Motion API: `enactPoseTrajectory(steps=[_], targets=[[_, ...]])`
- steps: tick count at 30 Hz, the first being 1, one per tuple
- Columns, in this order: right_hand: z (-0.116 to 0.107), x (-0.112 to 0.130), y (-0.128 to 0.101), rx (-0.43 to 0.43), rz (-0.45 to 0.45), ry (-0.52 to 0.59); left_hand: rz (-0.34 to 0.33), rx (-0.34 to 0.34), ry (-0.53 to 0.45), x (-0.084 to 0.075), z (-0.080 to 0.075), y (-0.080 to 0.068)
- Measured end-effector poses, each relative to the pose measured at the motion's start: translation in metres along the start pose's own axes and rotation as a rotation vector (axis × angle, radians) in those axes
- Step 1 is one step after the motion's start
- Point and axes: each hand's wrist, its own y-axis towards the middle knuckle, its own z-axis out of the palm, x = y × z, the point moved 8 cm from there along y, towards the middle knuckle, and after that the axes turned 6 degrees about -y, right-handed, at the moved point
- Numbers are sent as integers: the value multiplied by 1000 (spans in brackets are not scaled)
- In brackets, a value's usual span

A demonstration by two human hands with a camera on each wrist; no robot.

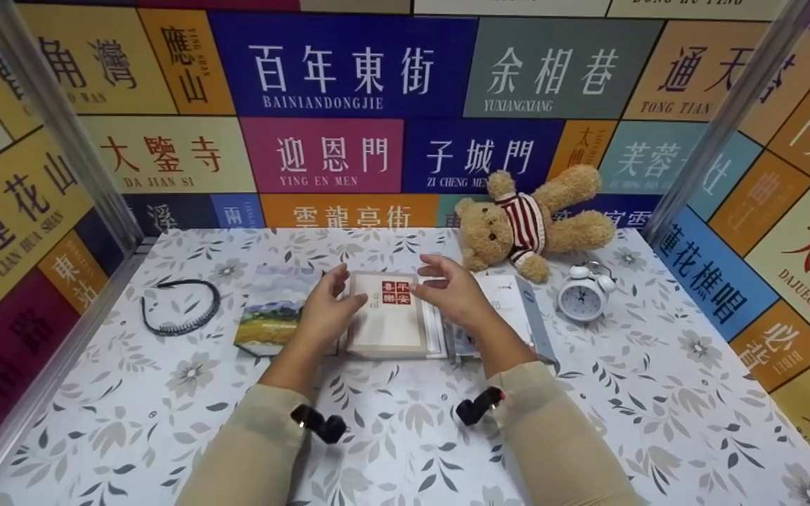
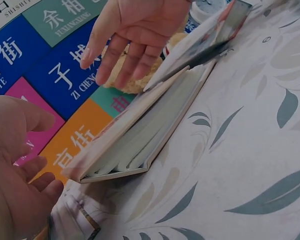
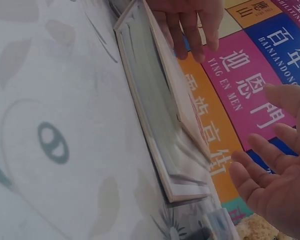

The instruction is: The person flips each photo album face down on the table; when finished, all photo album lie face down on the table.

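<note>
A thick cream notebook (image 1: pixel 385 327) with red square characters on its cover lies in the middle of the table. Its wavy page edges (image 3: pixel 145 75) show in the right wrist view, the front cover raised a little over them. My left hand (image 1: pixel 328 308) hovers at the notebook's left side, fingers relaxed and apart from the thumb. Across from it, my right hand (image 1: pixel 453 294) hangs over the right edge with loosely bent fingers. Both wrist views show nothing in either palm. A landscape-covered book (image 1: pixel 268 323) lies left of the notebook; a white book (image 1: pixel 510 302) lies on its right, partly behind my right wrist.
A black headband (image 1: pixel 181 330) rests at the far left of the flower-patterned table (image 1: pixel 405 436). On the right stands a white alarm clock (image 1: pixel 581 301). Behind it, a teddy bear (image 1: pixel 495 235) in a striped sweater lies against the sign-covered back wall (image 1: pixel 338 158).
</note>
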Motion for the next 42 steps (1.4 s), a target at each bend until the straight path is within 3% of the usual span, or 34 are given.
enactPoseTrajectory(steps=[6, 11, 20, 26, 34, 42], targets=[[9, -12, 2, 44, 22, 23, -57, 54, -9, 10, 8, 1], [14, -17, 1, 56, 57, 30, -63, 67, -26, 15, 13, 2], [19, -17, -1, 64, 35, -7, -78, 25, 115, 19, 12, 3], [22, -16, -5, 65, 30, -66, -68, 34, 52, 18, 13, 2], [31, -11, -11, 125, 19, -235, -142, 26, -23, 20, 11, 0], [37, -7, -11, 154, -5, -330, -157, 21, -113, 16, 10, -2]])
